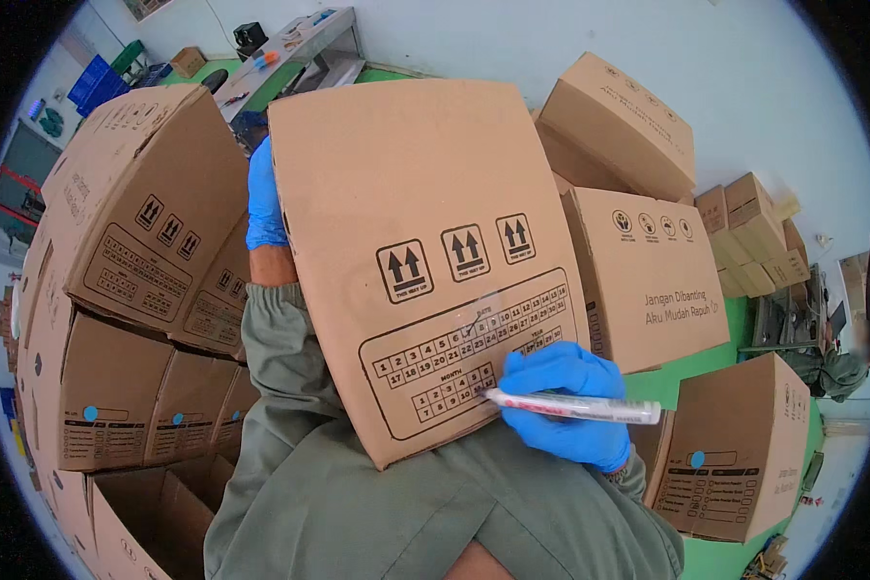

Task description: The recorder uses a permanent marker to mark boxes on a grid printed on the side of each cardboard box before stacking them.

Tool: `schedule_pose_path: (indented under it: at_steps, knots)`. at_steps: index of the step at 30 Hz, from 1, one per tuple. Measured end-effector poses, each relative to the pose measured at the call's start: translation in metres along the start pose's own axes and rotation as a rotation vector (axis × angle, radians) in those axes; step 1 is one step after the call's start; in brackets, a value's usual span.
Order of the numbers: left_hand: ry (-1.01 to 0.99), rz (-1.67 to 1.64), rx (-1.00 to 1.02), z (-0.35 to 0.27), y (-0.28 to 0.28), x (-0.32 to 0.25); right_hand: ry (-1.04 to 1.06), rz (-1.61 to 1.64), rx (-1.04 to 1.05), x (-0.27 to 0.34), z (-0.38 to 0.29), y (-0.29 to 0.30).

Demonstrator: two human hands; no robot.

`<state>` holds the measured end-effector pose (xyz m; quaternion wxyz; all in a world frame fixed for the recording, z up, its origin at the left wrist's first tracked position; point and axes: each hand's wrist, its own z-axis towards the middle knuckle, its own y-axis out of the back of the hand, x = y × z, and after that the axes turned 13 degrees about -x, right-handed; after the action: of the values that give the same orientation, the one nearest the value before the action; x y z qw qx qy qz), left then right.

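A brown cardboard box (420, 159) is held up against my chest, its face printed with arrow symbols and a date, month and year grid. My left hand (266, 196), in a blue glove, supports the box at its left edge; its fingers are hidden behind the box. In my right hand (565, 406), also blue-gloved, is a white permanent marker (580, 407). The marker's tip is at the month grid, near the lower right of the printed face. A thin pen mark crosses the date grid around the middle.
Large cardboard boxes (145, 217) are stacked at the left, above an open box (156, 507). More boxes (645, 275) stand at the right, one (725, 442) lower down on the green floor. A workbench (290, 58) is at the back near blue crates (96, 85).
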<state>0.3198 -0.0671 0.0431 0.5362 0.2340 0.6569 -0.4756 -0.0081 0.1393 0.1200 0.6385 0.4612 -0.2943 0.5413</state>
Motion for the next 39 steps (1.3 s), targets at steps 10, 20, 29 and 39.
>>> schedule_pose_path:
  at_steps: [10,20,29,39]
  knots:
    - [0.093,-0.034,0.032,0.017,0.003,-0.001,0.047,-0.052,0.05,0.008,0.011,-0.019]
    - [0.164,-0.04,0.004,0.014,-0.003,-0.009,0.057,-0.088,0.017,0.006,0.017,-0.013]
    - [0.139,-0.043,0.011,0.034,0.015,0.014,-0.026,-0.12,-0.216,-0.003,0.012,0.004]
    - [0.621,-0.339,0.095,0.109,0.058,0.069,0.063,-0.073,0.01,0.013,0.021,-0.022]
